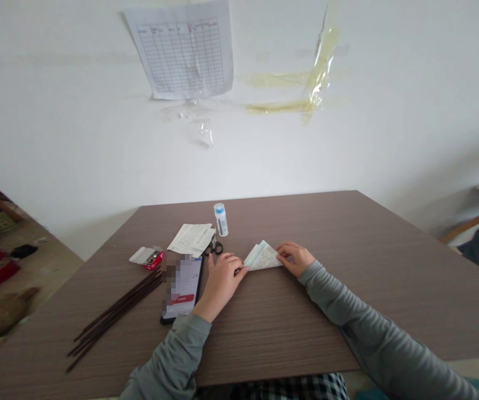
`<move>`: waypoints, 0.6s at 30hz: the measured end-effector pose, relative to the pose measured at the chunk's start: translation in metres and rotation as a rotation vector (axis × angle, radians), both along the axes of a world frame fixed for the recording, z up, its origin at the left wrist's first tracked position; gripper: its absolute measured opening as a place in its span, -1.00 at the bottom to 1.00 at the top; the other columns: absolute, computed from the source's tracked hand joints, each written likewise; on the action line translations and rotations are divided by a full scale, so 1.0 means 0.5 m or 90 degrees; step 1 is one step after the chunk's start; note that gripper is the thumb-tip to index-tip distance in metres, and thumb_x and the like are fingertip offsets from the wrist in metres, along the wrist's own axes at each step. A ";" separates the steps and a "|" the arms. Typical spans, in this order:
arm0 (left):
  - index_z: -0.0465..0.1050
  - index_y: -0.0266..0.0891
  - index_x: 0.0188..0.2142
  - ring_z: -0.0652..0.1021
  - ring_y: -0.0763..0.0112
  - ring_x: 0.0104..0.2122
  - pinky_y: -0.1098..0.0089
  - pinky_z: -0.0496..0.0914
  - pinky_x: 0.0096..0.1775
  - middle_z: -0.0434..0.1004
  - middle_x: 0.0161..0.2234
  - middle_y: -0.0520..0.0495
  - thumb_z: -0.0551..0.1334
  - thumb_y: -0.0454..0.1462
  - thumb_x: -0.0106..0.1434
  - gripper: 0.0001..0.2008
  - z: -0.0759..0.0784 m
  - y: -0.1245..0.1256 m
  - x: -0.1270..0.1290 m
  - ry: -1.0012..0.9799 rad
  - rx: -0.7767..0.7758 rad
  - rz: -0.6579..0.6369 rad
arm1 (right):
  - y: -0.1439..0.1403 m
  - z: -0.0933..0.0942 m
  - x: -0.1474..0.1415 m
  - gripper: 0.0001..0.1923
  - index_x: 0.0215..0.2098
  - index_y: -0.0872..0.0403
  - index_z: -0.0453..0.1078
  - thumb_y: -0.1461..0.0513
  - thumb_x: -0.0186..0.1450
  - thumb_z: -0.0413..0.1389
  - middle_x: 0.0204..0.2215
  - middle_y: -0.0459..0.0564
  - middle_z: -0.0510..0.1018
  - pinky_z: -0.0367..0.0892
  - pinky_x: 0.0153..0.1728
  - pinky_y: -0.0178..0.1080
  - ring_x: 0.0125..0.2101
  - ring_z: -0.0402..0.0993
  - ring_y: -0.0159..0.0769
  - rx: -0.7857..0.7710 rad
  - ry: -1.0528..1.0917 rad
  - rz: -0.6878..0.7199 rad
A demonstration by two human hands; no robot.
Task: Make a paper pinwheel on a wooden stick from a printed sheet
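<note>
The left hand [221, 278] lies flat, fingertips pinning the folded paper [263, 256]; the right hand [295, 258] seemingly presses its other corner, fingers curled.

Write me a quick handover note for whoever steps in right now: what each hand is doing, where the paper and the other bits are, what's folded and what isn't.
Left hand: flat on the table, fingertips on the left corner of the folded paper.
Right hand: pressing down the paper's right side.
The paper lies on the table between both hands, already folded into a triangle-like shape; further folds cannot be judged.
Left of the hands: phone, scissors, more printed sheets, a small bottle, a small box and dark sticks, all untouched.
</note>
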State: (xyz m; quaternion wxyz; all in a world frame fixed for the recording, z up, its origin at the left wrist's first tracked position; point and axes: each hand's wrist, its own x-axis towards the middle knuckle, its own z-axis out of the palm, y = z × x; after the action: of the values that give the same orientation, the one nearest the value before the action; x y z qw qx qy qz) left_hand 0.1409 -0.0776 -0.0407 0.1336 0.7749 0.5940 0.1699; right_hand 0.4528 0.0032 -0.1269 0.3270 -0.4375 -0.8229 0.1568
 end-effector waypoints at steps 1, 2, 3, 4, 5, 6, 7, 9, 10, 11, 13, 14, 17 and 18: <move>0.86 -0.04 -0.16 0.71 -0.22 0.49 -0.66 0.06 0.77 1.00 0.17 -0.12 0.36 -0.27 0.73 -0.69 0.002 -0.001 0.002 0.005 0.002 0.004 | 0.000 -0.002 -0.001 -0.77 -0.12 -0.11 0.78 0.10 0.63 0.27 0.05 0.14 0.92 0.88 0.00 0.06 -0.21 0.85 -0.02 -0.008 0.003 -0.001; 0.86 -0.05 -0.14 0.73 -0.20 0.47 -0.63 0.08 0.77 1.00 0.17 -0.13 0.35 -0.27 0.74 -0.70 0.004 -0.003 0.004 0.009 0.003 0.011 | -0.001 -0.003 -0.002 -0.76 -0.13 -0.10 0.78 0.11 0.63 0.26 0.07 0.15 0.91 0.88 0.01 0.08 -0.19 0.86 -0.01 -0.018 0.002 -0.002; 0.87 -0.04 -0.09 0.74 -0.17 0.44 -0.59 0.10 0.77 0.99 0.18 -0.13 0.35 -0.28 0.74 -0.72 0.005 -0.004 0.006 0.012 0.002 0.019 | -0.001 -0.004 -0.004 -0.75 -0.12 -0.10 0.79 0.11 0.63 0.24 0.08 0.16 0.91 0.88 0.03 0.09 -0.18 0.86 0.01 -0.027 -0.002 -0.005; 0.89 -0.03 -0.01 0.76 -0.15 0.42 -0.55 0.13 0.78 0.99 0.19 -0.14 0.35 -0.29 0.74 -0.74 0.007 -0.005 0.008 0.012 0.000 0.027 | -0.002 -0.005 -0.006 -0.74 -0.09 -0.09 0.80 0.12 0.63 0.23 0.08 0.16 0.91 0.88 0.05 0.11 -0.16 0.87 0.03 -0.033 -0.006 -0.010; 0.90 -0.02 0.11 0.77 -0.12 0.40 -0.53 0.15 0.78 0.98 0.20 -0.13 0.35 -0.31 0.73 -0.73 0.008 -0.006 0.009 0.012 -0.004 0.034 | -0.003 -0.005 -0.009 -0.74 -0.04 -0.10 0.82 0.13 0.63 0.23 0.08 0.16 0.91 0.88 0.07 0.12 -0.14 0.87 0.04 -0.034 -0.010 -0.014; 0.88 0.01 0.24 0.78 -0.10 0.39 -0.51 0.16 0.78 0.98 0.21 -0.13 0.36 -0.33 0.73 -0.68 0.008 -0.007 0.011 0.011 -0.008 0.039 | -0.004 -0.006 -0.012 -0.74 0.04 -0.10 0.83 0.14 0.62 0.24 0.07 0.16 0.91 0.88 0.09 0.12 -0.14 0.87 0.04 -0.030 -0.013 -0.018; 0.85 0.04 0.37 0.79 -0.08 0.38 -0.50 0.16 0.78 0.98 0.22 -0.12 0.36 -0.34 0.73 -0.60 0.008 -0.008 0.013 0.011 -0.011 0.042 | -0.005 -0.006 -0.015 -0.72 0.12 -0.10 0.84 0.15 0.61 0.26 0.07 0.15 0.91 0.87 0.10 0.11 -0.14 0.87 0.04 -0.023 -0.016 -0.020; 0.76 0.11 0.53 0.78 -0.08 0.40 -0.51 0.15 0.79 0.96 0.27 -0.11 0.35 -0.36 0.74 -0.48 0.005 -0.009 0.016 0.015 -0.011 0.040 | -0.006 -0.007 -0.020 -0.66 0.25 -0.10 0.81 0.16 0.60 0.30 0.07 0.12 0.92 0.87 0.14 0.11 -0.13 0.87 0.02 -0.006 -0.029 -0.021; 0.75 0.13 0.55 0.76 -0.08 0.42 -0.52 0.15 0.79 0.95 0.29 -0.12 0.34 -0.36 0.75 -0.46 0.003 -0.009 0.016 0.020 -0.008 0.037 | -0.007 -0.007 -0.021 -0.65 0.27 -0.11 0.81 0.16 0.60 0.31 0.07 0.11 0.92 0.85 0.18 0.13 -0.11 0.87 0.02 0.000 -0.042 -0.023; 0.78 0.14 0.53 0.75 -0.10 0.44 -0.53 0.15 0.79 0.94 0.30 -0.12 0.34 -0.36 0.75 -0.47 0.001 -0.009 0.017 0.027 -0.005 0.033 | -0.009 -0.007 -0.022 -0.67 0.26 -0.13 0.81 0.15 0.61 0.33 0.07 0.10 0.92 0.83 0.25 0.17 -0.07 0.88 0.04 0.003 -0.060 -0.027; 0.88 0.14 0.40 0.74 -0.12 0.44 -0.57 0.14 0.79 0.94 0.27 -0.13 0.33 -0.34 0.76 -0.55 -0.004 -0.008 0.016 0.041 0.005 0.023 | -0.012 -0.005 -0.023 -0.77 0.16 -0.18 0.85 0.14 0.63 0.34 0.07 0.09 0.93 0.74 0.41 0.27 0.04 0.90 0.11 0.007 -0.100 -0.048; 0.92 0.14 0.32 0.74 -0.13 0.42 -0.59 0.13 0.78 0.94 0.24 -0.13 0.33 -0.33 0.77 -0.59 -0.007 -0.008 0.016 0.047 0.011 0.018 | -0.014 -0.004 -0.023 -0.80 0.10 -0.20 0.86 0.14 0.64 0.35 0.07 0.09 0.93 0.68 0.48 0.32 0.09 0.90 0.14 0.008 -0.117 -0.058; 0.96 0.14 0.19 0.75 -0.13 0.37 -0.64 0.14 0.77 0.94 0.18 -0.12 0.31 -0.30 0.79 -0.62 -0.014 -0.006 0.012 0.051 0.028 0.005 | -0.022 0.002 -0.021 -0.83 0.06 -0.22 0.89 0.10 0.65 0.39 0.10 0.08 0.94 0.54 0.59 0.43 0.16 0.89 0.17 0.016 -0.142 -0.064; 0.96 0.13 0.19 0.74 -0.13 0.36 -0.65 0.15 0.76 0.94 0.18 -0.12 0.31 -0.29 0.79 -0.62 -0.016 -0.006 0.011 0.051 0.032 0.004 | -0.026 0.005 -0.022 -0.82 0.09 -0.21 0.90 0.07 0.64 0.40 0.10 0.09 0.95 0.51 0.60 0.47 0.16 0.89 0.18 0.020 -0.146 -0.060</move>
State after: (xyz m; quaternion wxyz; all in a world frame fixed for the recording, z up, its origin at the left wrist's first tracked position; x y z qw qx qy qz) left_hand 0.1464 -0.0806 -0.0488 0.0895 0.7823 0.5969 0.1538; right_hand 0.4420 -0.0097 -0.1246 0.2447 -0.4853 -0.8358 0.0776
